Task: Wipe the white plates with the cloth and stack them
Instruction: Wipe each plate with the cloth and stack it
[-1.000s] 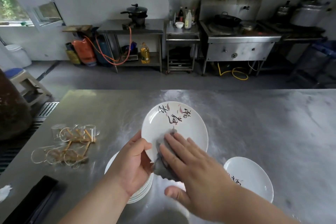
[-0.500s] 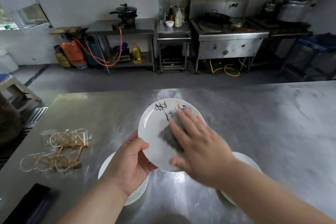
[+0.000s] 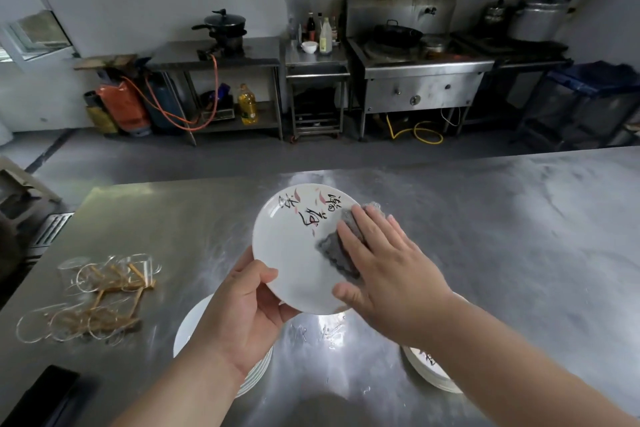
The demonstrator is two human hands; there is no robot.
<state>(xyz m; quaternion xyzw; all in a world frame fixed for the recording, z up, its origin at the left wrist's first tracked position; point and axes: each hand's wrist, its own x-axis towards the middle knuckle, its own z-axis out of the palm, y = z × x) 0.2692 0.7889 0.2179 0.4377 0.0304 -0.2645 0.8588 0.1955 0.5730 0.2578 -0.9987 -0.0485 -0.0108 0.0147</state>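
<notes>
Moved: right hand (image 3: pixel 388 270) and grey cloth (image 3: pixel 337 250) have swept from the middle of the plate (image 3: pixel 294 253) out to its far right rim, uncovering the painted lettering.
Far left: glass rings and wooden sticks (image 3: pixel 90 298) lie tangled on the steel table (image 3: pixel 519 236), well apart from the work.
Stack of plates (image 3: pixel 188 329): white, piled on the table, partly hidden beneath the left wrist.
Left hand (image 3: pixel 242 315): thumb on top, fingers underneath, gripping the plate's near rim.
Plate: held tilted above the table between both hands, face up toward the camera.
Cloth: pressed against the plate's right side, one corner poking past the rim.
Right hand: fingers straight and flat, bearing down on the cloth.
Second pile (image 3: pixel 429 374): more plates on the table under the right forearm; their number cannot be told.
Meaning: this wipe looks close to done, so stacking should follow. Which pile takes wiped plates cannot be told.
</notes>
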